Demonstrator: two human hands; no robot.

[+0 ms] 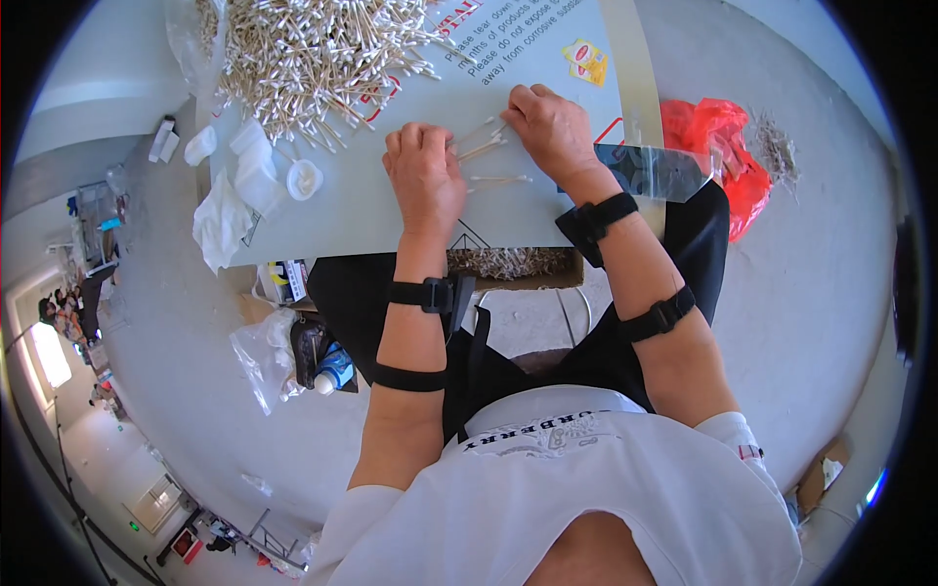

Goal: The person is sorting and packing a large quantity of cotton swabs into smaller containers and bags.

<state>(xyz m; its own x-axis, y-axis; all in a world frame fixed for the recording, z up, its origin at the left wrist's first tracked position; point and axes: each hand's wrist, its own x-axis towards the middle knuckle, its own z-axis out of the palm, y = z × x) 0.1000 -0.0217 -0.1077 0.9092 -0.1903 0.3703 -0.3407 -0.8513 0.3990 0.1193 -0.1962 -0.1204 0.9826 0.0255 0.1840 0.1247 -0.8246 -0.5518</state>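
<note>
A large heap of white-tipped cotton swabs [313, 59] lies at the table's far left. My left hand [427, 178] rests on the table with its fingers curled. A few cotton swabs [481, 148] stick out from its right side toward my other hand. My right hand [553, 132] is closed in a pinch close to the swab tips; its fingertips hide whatever is between them. One more cotton swab [501, 179] lies loose on the table between my wrists.
Crumpled white tissues [223, 220] and a small round white cup [304, 180] sit left of my hands. Clear plastic film [650, 174] lies by my right forearm. Off the table's right side is a red plastic bag [708, 146]. Below the front edge, a cardboard box [518, 283] holds swabs.
</note>
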